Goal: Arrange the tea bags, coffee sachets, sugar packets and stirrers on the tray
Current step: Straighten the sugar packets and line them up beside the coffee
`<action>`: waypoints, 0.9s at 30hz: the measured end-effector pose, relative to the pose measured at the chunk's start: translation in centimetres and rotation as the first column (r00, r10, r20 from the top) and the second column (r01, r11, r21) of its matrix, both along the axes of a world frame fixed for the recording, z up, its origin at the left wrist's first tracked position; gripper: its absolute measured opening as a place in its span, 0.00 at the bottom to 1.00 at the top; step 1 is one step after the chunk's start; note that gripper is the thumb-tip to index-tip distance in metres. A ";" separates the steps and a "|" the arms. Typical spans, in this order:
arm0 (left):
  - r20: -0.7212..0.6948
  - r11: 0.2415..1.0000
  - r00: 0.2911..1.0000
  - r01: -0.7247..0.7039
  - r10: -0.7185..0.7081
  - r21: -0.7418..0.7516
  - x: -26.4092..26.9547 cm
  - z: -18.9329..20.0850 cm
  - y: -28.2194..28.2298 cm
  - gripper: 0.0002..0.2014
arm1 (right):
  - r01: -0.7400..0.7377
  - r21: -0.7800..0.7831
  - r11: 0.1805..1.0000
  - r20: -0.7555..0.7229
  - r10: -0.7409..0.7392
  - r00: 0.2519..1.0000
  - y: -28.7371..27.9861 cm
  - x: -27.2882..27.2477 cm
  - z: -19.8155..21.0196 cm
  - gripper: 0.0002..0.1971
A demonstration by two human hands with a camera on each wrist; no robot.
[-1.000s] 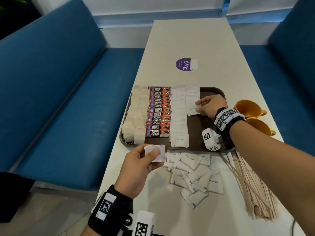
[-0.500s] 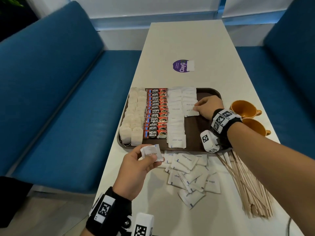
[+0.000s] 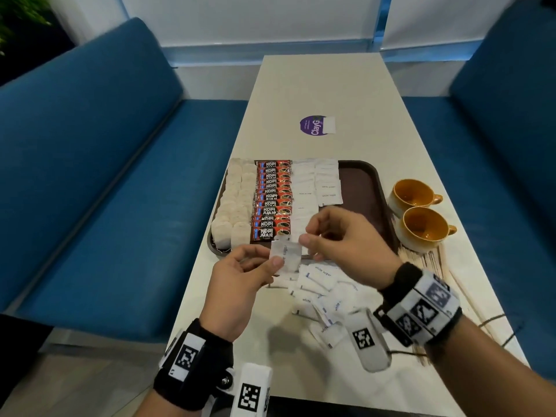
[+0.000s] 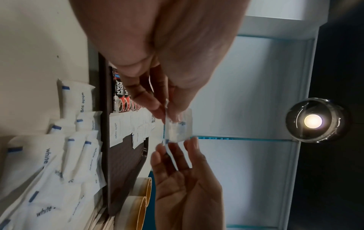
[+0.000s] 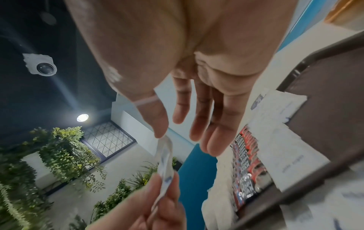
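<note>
**Sugar packet changes hands as tray fills up**

A single sugar packet (image 3: pixel 285 256) is held up just in front of the near edge of the tray (image 3: pixel 365 188), pinched between the thumb and fingers of the left hand (image 3: pixel 240 284). The right hand (image 3: pixel 340 242) meets it at the top corner, thumb tip touching the paper while the other fingers stay loosely spread; its grip has not yet closed on the packet. On the tray, two rows of tea bags (image 3: pixel 237 206) fill the left side, a row of coffee sachets (image 3: pixel 272 200) runs beside them, then one full row of sugar packets and a second row (image 3: pixel 328 185) only started at the far end. The right part of the tray is bare. Off the tray, on the worktop (image 3: pixel 319 85) nearer the person, a loose pile of sugar packets (image 3: pixel 319 284) waits, and the stirrers (image 3: pixel 445 272) lie untouched to the right of it, so roughly half the job looks done.
</note>
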State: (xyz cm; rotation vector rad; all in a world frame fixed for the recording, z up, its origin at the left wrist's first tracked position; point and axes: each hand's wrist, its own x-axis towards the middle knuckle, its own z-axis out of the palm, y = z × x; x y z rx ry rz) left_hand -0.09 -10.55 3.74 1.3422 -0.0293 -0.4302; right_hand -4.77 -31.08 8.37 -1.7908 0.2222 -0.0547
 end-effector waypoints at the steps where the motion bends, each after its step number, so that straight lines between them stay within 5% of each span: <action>1: 0.011 1.000 1.000 0.000 0.000 0.000 -0.2 0.2 0.0 0.15 | 0.003 0.030 1.000 0.001 -0.003 1.000 0.4 -0.6 -0.4 0.13; 5: 0.068 0.999 0.997 0.029 -0.031 0.043 -0.9 0.8 0.0 0.09 | 0.003 0.160 0.987 0.049 -0.011 0.999 2.0 -2.5 -1.5 0.14; 12: 0.058 1.000 0.998 0.008 -0.009 0.018 -1.0 1.7 -0.4 0.09 | 0.001 0.161 0.987 0.100 -0.017 0.995 2.5 -3.4 -2.1 0.06; 18: 0.181 0.996 0.982 0.046 -0.059 0.075 -1.0 1.7 -0.2 0.12 | 0.143 0.151 0.978 0.096 -0.159 0.983 1.7 -3.3 -2.1 0.12; 27: 0.344 0.971 0.928 0.066 -0.144 0.229 -0.6 1.7 -0.1 0.15 | 0.136 0.169 0.976 0.104 -0.155 0.982 0.9 -3.3 -2.5 0.19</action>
